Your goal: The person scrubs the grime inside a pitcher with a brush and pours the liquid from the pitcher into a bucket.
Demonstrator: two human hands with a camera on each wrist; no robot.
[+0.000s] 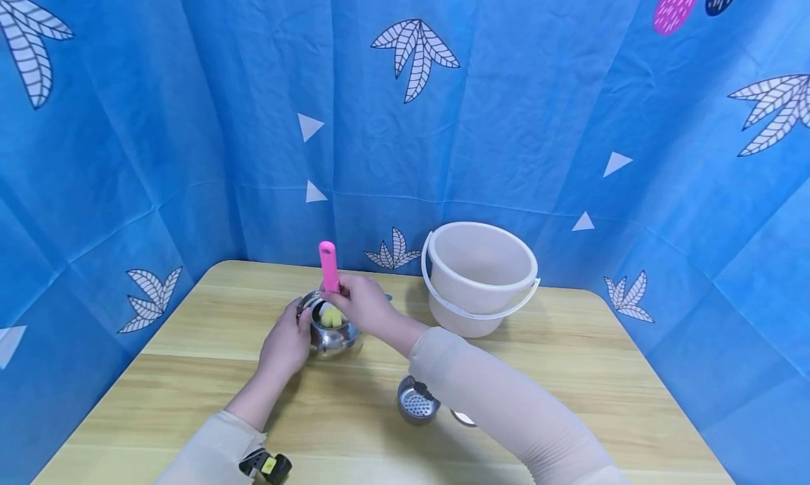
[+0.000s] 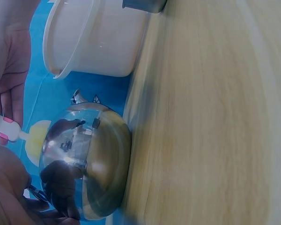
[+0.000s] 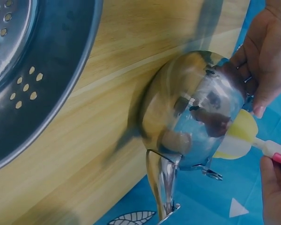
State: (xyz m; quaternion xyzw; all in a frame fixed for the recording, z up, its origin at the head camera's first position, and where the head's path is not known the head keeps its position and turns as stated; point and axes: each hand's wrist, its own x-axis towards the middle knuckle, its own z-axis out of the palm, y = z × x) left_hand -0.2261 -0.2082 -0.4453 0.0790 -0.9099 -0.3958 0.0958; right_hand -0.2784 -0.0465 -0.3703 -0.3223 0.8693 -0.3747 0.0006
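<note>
A shiny steel teapot (image 1: 332,339) stands on the wooden table, its spout (image 3: 165,183) showing in the right wrist view. My left hand (image 1: 286,341) grips its near left side at the rim. In my right hand (image 1: 363,304) is the pink and white handle (image 1: 329,267) of a sponge brush, held upright above the opening. The yellow sponge head (image 3: 243,136) sits at the mouth of the teapot, partly inside it; its lower part is hidden by the steel wall.
A white bucket (image 1: 477,313) with a handle stands behind on the right. A perforated metal strainer (image 1: 418,404) lies nearer, with a round lid-like piece (image 1: 464,418) partly under the right forearm. A blue patterned curtain (image 1: 392,154) surrounds the table (image 1: 354,436).
</note>
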